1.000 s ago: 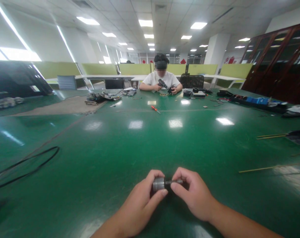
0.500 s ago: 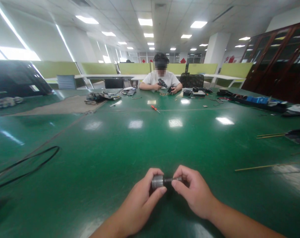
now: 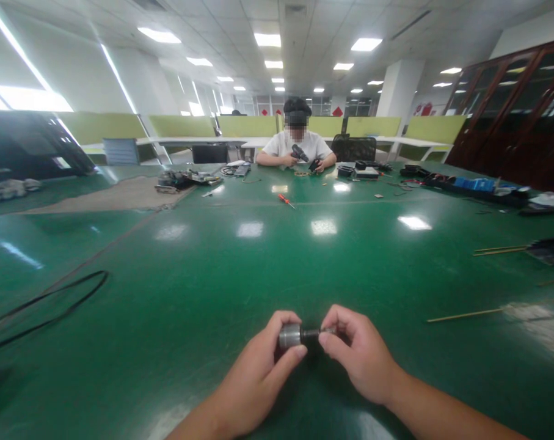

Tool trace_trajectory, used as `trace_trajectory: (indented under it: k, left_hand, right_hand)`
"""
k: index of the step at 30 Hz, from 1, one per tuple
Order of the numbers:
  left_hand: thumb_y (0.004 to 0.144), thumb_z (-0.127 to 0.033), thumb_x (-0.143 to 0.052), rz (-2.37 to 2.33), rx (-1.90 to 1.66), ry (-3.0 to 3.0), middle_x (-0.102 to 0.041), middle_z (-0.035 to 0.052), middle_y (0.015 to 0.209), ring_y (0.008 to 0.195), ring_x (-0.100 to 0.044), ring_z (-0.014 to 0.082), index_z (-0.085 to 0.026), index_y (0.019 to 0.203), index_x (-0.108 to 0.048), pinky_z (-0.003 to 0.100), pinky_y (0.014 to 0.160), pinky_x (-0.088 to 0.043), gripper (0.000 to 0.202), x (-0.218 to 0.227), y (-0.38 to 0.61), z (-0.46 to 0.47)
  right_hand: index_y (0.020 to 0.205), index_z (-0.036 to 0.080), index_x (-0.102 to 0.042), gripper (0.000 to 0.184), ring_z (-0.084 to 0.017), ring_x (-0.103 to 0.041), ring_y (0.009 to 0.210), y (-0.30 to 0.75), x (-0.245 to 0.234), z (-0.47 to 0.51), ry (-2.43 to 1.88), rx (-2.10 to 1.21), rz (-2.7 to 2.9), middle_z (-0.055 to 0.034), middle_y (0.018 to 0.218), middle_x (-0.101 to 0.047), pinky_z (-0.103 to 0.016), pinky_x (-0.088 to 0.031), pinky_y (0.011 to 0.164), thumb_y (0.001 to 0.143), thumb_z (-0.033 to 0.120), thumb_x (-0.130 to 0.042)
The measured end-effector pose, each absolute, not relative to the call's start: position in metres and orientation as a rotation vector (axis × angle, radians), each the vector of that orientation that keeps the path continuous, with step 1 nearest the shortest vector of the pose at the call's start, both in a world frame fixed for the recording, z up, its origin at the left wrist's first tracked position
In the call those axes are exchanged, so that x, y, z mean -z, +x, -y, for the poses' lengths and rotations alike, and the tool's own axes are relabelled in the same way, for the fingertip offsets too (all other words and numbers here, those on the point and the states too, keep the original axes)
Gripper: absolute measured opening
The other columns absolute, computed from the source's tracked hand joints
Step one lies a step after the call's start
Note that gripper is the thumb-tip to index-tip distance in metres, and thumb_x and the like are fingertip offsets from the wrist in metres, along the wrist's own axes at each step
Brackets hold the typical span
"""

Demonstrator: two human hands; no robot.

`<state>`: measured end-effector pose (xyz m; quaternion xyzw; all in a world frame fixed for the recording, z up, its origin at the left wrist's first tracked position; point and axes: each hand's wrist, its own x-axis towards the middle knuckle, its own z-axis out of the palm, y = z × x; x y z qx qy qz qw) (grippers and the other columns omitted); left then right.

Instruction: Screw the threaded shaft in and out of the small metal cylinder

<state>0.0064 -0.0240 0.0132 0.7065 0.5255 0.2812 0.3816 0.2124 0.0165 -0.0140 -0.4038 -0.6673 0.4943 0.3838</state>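
The left hand grips a metal cylinder between thumb and fingers. The fingers of the right hand pinch the outer end of the thin rod projecting from the cylinder. Both parts are held over the near side of the green bench; a screwdriver lies well beyond.

Bright ceiling panels shine above yellow-green partitions, a white pillar and dark wooden cabinets.
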Motion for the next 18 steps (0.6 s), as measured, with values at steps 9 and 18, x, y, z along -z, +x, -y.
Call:
trace_trajectory:
  k: [9, 18]
  left_hand:
    - [0.099, -0.036, -0.048, -1.344, -0.717, 1.772, -0.059, 0.0004, 0.101, 0.092, -0.057, 0.021, -0.026, 0.116, -0.049, 0.03, 0.083, -0.042, 0.021, -0.0175, 0.0064, 0.0235]
    - [0.099, -0.04, -0.047, -1.345, -0.774, 1.776, -0.059, -0.0001, 0.099, 0.089, -0.056, 0.0202, -0.025, 0.115, -0.05, 0.029, 0.081, -0.041, 0.022, -0.0133, 0.0041, 0.0222]
  right_hand:
    - [0.075, 0.018, -0.056, 0.017, -0.013, -0.046, 0.058, 0.2139, 0.0152, -0.0167, -1.027, -1.235, 1.68, 0.0033, 0.062, -0.049, -0.026, -0.036, 0.056, 0.085, 0.031, -0.06]
    - [0.076, 0.018, -0.055, 0.016, -0.013, -0.047, 0.06, 0.2142, 0.0177, -0.0162, -0.998, -1.25, 1.689, 0.0033, 0.063, -0.05, -0.026, -0.037, 0.057, 0.085, 0.03, -0.06]
